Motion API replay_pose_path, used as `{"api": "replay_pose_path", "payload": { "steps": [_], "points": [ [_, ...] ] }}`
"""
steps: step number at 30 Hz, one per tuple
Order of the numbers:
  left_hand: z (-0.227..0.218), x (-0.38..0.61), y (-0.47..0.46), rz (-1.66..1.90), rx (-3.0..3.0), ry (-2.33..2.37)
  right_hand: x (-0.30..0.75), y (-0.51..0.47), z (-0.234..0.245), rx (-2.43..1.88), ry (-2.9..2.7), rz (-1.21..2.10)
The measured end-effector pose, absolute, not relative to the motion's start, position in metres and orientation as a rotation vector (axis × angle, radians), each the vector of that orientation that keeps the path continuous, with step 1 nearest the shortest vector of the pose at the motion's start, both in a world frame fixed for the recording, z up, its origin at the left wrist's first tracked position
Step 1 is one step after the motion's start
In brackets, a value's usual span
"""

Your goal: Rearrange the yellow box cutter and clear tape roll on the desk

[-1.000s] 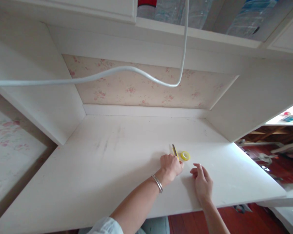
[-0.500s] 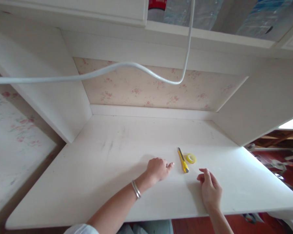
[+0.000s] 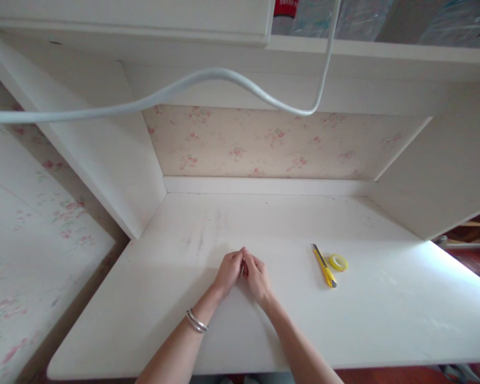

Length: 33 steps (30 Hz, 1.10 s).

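Observation:
My left hand (image 3: 228, 272), with silver bangles (image 3: 196, 321) on its wrist, is closed with the fingers curled. Against it rests my right hand (image 3: 257, 276), also closed, its fingertips meeting the left ones. Whatever may be between the fingers is hidden. Both hands are just above or on the white desk (image 3: 232, 341); I cannot tell which. To their right, apart from them, lies a yellow utility knife (image 3: 324, 266) with its tip pointing away from me. Beside the knife is a small roll of yellow tape (image 3: 338, 262), lying flat.
A white cable (image 3: 224, 74) hangs across the upper view in front of the cabinet (image 3: 128, 24). White side panels (image 3: 100, 144) enclose the desk's back corners. Plastic-wrapped items and a red-labelled bottle (image 3: 285, 9) stand on the shelf above.
My hands have come together, the right one moving left from beside the tape to meet the left. The knife and tape keep their places on the desk; the view has shifted left.

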<state>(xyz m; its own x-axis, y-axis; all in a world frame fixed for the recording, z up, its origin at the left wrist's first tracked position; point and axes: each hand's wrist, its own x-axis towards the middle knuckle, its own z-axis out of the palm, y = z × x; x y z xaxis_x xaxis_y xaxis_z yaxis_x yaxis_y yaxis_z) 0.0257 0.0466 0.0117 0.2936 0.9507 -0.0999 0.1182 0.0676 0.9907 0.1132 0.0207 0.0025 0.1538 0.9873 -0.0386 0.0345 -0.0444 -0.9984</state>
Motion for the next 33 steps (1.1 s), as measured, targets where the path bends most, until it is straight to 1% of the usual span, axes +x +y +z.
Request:
{"api": "replay_pose_path", "payload": {
  "steps": [4,11,17,27,33],
  "points": [
    [0.008,0.017,0.054,0.951,1.158,1.145,0.096,0.041,-0.003,-1.264,-0.997,1.125],
    [0.009,0.016,0.058,0.886,1.324,1.151,0.104,0.042,-0.013,-1.243,-1.005,1.134],
    [0.010,0.015,0.059,0.937,1.364,1.206,0.103,0.044,-0.007,-1.212,-1.053,1.145],
    [0.011,0.016,0.059,0.953,1.383,1.175,0.109,0.047,-0.002,-1.076,-0.973,1.284],
    [0.013,0.016,0.060,0.940,1.410,1.177,0.108,0.048,0.001,-1.080,-0.963,1.280]
  ]
}}
